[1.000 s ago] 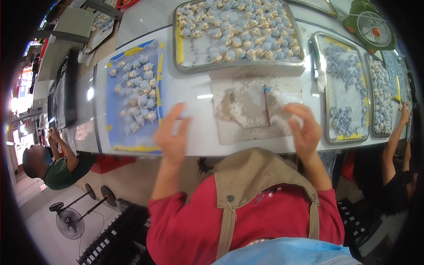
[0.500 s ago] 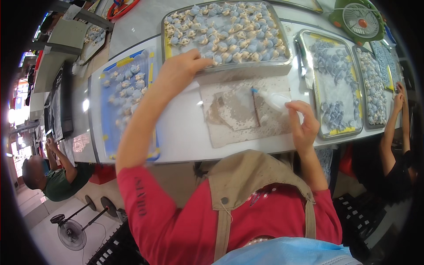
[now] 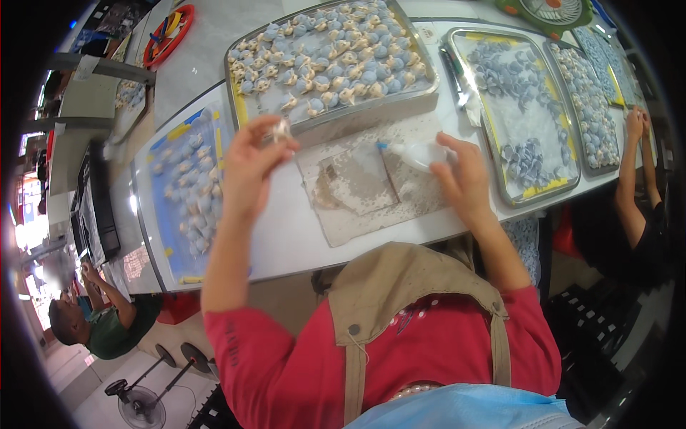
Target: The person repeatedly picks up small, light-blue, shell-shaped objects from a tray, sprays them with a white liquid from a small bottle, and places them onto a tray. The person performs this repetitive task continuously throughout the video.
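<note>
My left hand [image 3: 251, 168] pinches a small cream figurine [image 3: 281, 131] between thumb and fingertips, raised near the front left corner of a metal tray [image 3: 357, 109]. That tray carries many blue-and-cream figurines [image 3: 321, 61]. In my right hand [image 3: 466, 175] is a translucent white squeeze bottle [image 3: 423, 155], tilted so its blue tip points left. The bottle is above a stained grey board [image 3: 350, 227] on the white table. Details of the pinched piece are blurred and partly covered by my fingers.
A blue tray [image 3: 161, 236] of similar pieces lies at left. To the right stand a metal tray [image 3: 504, 196] of blue-grey cup-shaped parts and another tray of small pieces [image 3: 589, 107]. A green fan [image 3: 550, 14] stands behind. Co-workers sit at both sides.
My left hand has drawn back from the big tray, bringing a figurine with it. My right hand and the bottle have shifted slightly. The whole view has turned a little.
</note>
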Available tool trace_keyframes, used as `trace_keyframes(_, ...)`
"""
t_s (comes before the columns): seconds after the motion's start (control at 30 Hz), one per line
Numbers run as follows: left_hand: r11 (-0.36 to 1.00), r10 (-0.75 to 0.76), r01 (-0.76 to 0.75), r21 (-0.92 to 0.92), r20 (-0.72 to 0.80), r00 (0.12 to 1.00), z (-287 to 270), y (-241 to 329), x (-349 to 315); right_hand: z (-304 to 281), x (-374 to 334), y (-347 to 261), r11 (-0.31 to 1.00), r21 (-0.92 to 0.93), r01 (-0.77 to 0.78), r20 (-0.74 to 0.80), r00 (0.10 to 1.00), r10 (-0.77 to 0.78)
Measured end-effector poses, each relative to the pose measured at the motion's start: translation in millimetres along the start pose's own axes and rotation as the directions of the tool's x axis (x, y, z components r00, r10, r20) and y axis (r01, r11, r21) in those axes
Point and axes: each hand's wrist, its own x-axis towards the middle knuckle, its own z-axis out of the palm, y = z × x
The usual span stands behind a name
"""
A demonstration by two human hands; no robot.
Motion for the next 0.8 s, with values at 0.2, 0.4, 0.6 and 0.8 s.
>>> trace_keyframes(0.2, 0.808, -0.182, 0.202, -0.553, 0.093, 0.979, 54.2, -50.9, -69.6, 5.5, -4.2, -1.8, 0.998, -0.059, 0.039, 0.111, 0.993, -0.032)
trace_keyframes(0.4, 0.81, -0.314, 0.346, -0.474, 0.147, 0.938, 98.7, -71.2, -88.6, -9.7, -19.8, -10.7, 0.851, 0.384, -0.359, 0.16, 0.933, 0.322)
trace_keyframes(0.6, 0.935, -0.193, 0.205, -0.289, 0.071, 0.979, 106.3, -73.1, -89.4, -36.6, -38.8, -27.1, 0.86, 0.475, -0.188, 0.05, 0.981, 0.187)
trace_keyframes(0.8, 0.967, -0.139, 0.144, -0.209, 0.039, 0.989, 107.7, -71.5, -93.5, -44.3, -40.3, -31.9, 0.952, 0.304, 0.035, -0.028, 0.999, -0.028)
